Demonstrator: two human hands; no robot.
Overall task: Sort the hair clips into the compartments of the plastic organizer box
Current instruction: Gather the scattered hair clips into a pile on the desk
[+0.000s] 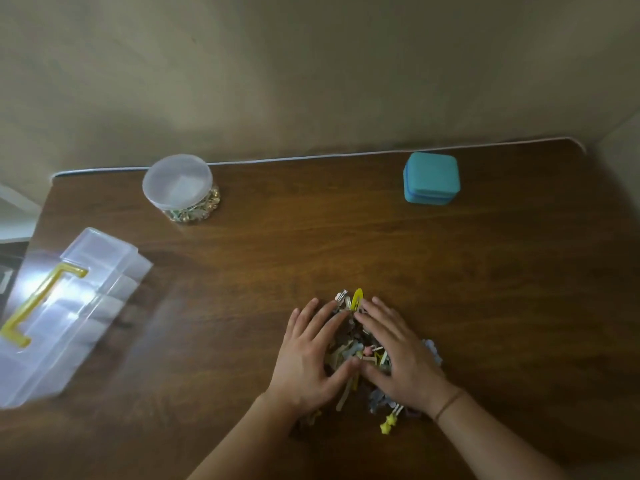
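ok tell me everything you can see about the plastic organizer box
The plastic organizer box is clear, see-through plastic with a yellow carry handle on its lid. The lid is down, and faint divider lines show through its side. It lies at an angle at the left edge of the wooden table, partly out of frame and blurred. Neither hand touches it; nothing rests on it.

You look down on a dark wood-grain table (346,237) with a pale edge strip running from nine o'clock to two o'clock. Beyond it, at twelve o'clock, a plain beige wall (311,71) fills the view, dim and shadowed toward the right.
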